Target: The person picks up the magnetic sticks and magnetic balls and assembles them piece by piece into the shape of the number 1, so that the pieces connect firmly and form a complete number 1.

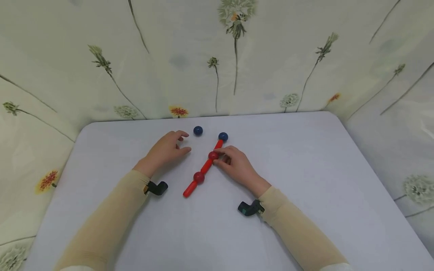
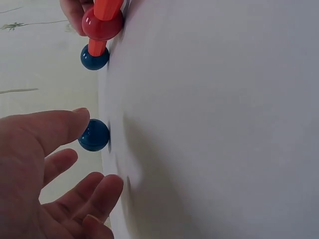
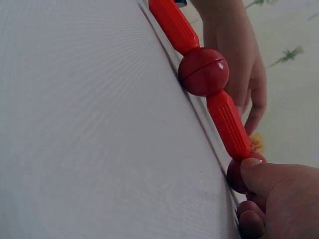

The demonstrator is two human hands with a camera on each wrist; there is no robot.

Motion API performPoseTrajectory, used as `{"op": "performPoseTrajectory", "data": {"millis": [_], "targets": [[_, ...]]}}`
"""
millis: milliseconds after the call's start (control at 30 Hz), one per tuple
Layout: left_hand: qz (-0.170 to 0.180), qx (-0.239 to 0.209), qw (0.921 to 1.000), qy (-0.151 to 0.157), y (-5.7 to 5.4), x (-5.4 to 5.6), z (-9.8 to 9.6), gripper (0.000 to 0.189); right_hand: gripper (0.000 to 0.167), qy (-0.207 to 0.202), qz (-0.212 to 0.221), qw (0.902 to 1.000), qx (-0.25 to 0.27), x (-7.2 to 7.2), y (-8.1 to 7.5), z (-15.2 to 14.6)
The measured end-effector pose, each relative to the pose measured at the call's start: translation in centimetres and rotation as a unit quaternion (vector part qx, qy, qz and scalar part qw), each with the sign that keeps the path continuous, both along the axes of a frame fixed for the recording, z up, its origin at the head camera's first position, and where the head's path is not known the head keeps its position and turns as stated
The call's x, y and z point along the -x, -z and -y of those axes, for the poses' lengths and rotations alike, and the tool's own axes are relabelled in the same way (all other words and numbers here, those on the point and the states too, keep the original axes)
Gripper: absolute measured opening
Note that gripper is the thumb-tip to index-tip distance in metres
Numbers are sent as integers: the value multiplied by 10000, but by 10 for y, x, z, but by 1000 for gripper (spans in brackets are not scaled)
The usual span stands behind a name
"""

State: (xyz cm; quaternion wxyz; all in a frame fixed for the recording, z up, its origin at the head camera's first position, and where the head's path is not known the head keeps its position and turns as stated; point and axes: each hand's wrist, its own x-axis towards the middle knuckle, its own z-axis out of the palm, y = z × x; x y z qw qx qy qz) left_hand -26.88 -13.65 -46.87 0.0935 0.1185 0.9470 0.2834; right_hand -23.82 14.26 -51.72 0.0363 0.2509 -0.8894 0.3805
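Note:
A chain of red rods and balls lies slantwise on the table, with a blue ball (image 1: 223, 136) at its far end. My right hand (image 1: 237, 165) pinches the upper red ball (image 1: 213, 156) between thumb and fingers. Nearer to me sit the middle red rod (image 1: 206, 166), a second red ball (image 3: 204, 72) and the near red rod (image 1: 190, 189). Beyond the right hand, a short red rod (image 1: 219, 144) meets the blue ball. My left hand (image 1: 165, 150) holds nothing, its fingers apart and loosely bent. A loose blue ball (image 1: 198, 130) lies just past its fingertips.
The white table (image 1: 305, 158) has rounded far corners. Behind it hangs a pale cloth (image 1: 190, 82) printed with dandelions and flowers. A small black camera (image 1: 158, 188) is strapped to the left wrist, another black camera (image 1: 249, 208) to the right.

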Motion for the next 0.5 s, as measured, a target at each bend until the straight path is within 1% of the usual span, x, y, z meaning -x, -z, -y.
{"op": "performPoseTrajectory", "data": {"millis": [233,500], "targets": [[-75,281,9995,-88,-5,18,-10,60,35,-20,-28,10000,20,0,-1,1],[-5,400,9992,-19,-6,34,-20,64,35,-3,49,10000,-28,0,-1,0]]}}
